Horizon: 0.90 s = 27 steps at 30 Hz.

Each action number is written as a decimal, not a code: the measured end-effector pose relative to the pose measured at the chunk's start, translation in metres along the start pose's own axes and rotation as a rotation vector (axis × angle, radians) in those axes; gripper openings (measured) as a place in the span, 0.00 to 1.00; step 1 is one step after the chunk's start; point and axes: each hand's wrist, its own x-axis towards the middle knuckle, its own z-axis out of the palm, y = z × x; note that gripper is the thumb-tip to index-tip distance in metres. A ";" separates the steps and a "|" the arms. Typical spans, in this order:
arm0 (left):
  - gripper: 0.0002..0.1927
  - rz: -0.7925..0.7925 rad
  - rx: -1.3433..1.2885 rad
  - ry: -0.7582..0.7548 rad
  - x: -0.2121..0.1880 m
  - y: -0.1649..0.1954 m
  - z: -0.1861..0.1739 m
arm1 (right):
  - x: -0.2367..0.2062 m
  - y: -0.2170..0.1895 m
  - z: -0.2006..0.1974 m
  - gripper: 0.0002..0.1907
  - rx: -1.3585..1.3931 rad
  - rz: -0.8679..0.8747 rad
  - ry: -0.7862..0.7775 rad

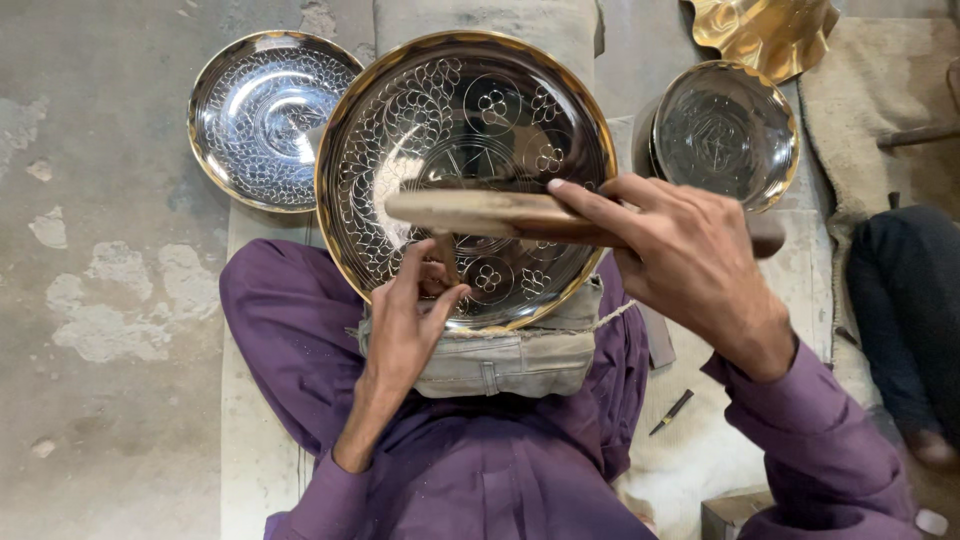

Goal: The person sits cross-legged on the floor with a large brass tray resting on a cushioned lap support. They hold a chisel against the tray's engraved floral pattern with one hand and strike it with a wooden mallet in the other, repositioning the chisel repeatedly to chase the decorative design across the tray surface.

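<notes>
Wooden mallet (500,215) sits gripped in your right hand (690,265) over the tray (400,120); your left hand (410,310) pinches a chisel (446,258) on it.

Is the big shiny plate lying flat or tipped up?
Tipped up. The big plate leans with its near rim on a folded cloth pad in the lap, its engraved face turned toward the camera.

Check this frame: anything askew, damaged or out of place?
Nothing damaged. Only the small dark tool lies loose on the pale mat, apart from both hands. The large engraved plate leans tilted on the lap pad, apparently propped deliberately.
</notes>
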 end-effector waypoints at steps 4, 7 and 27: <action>0.28 0.040 0.085 -0.165 0.013 -0.001 -0.003 | -0.023 0.004 0.013 0.40 0.163 -0.005 0.194; 0.28 0.141 0.067 -0.254 0.021 0.002 -0.006 | -0.044 0.008 0.033 0.40 0.130 0.153 0.159; 0.27 0.091 0.117 -0.353 0.028 0.017 -0.011 | -0.081 0.017 0.071 0.37 0.060 0.429 -0.112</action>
